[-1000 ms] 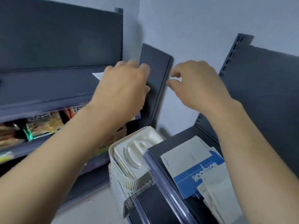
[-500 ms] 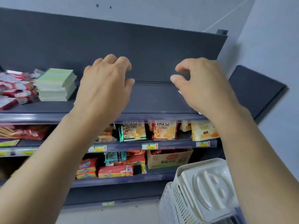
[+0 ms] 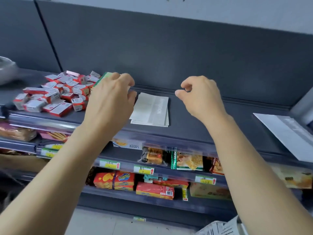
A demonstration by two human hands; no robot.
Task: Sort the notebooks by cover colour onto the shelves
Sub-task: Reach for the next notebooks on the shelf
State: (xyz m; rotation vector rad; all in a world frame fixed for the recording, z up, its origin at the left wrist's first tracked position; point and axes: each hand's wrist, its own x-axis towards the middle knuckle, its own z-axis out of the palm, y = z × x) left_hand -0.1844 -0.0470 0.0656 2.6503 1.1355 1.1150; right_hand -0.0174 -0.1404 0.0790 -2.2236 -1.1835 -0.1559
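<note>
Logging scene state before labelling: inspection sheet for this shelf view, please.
Surface: dark grey top shelf.
Job's things: pale grey notebooks stacked mid-shelf; green notebooks behind left hand; white notebook far right.
Clutter: heap of small red-and-white boxes, left.
Hands: left hand and right hand above the shelf, fingers loosely curled, holding nothing.
Cables: nothing seen.
Surroundings: snack packs and price tags on lower shelves; white basket bottom right.
</note>
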